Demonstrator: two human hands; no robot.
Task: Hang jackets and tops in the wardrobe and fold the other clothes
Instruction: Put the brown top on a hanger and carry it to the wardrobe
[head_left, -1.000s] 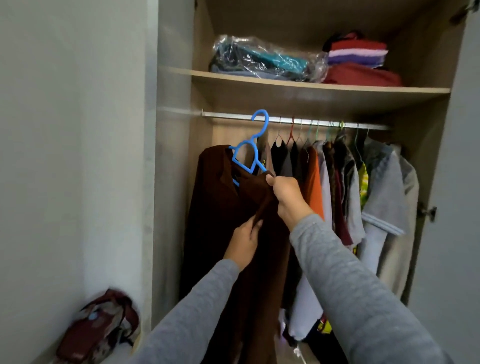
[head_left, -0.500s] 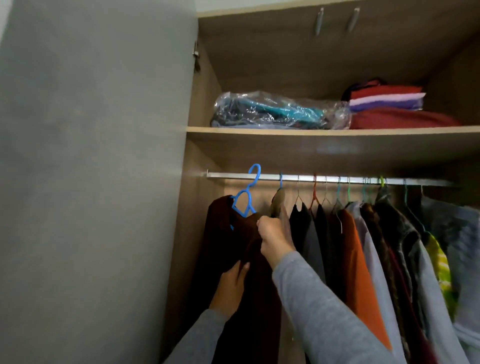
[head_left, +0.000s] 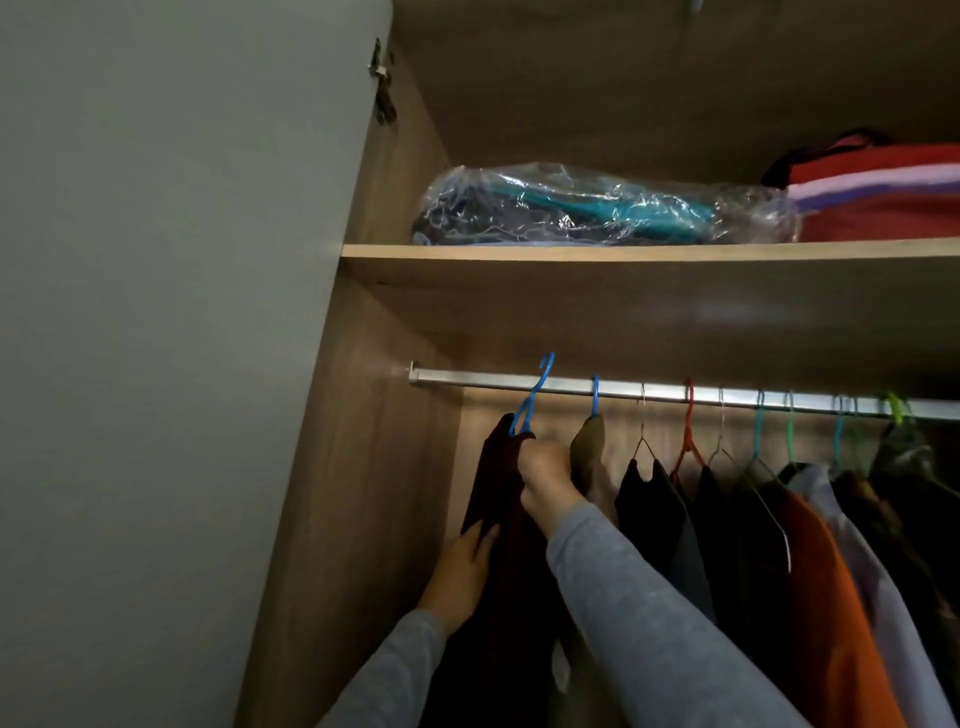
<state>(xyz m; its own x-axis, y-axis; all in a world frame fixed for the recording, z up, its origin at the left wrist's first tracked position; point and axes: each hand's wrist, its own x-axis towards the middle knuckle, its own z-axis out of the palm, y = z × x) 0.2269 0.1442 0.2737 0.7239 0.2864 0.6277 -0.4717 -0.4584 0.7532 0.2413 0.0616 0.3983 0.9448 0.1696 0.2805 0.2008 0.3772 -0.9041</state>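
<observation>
The dark brown top (head_left: 498, 499) sits just under the left end of the rail (head_left: 467, 378) on a blue hanger (head_left: 535, 395), hook tilted — seated or not, I cannot tell. The right hand (head_left: 545, 475) grips its collar; the left hand (head_left: 462, 571) rests straight-fingered on the cloth lower down. Released early, the hanger could slip off the rail.

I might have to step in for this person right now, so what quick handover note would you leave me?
Right hand grips the dark brown garment at its top, under the blue hanger.
Left hand lies flat against the garment's side.
The hanger's hook looks over the rail, at its left end beside other hung clothes.
To do: check the hook sits, let go, fetch the next piece.
</observation>
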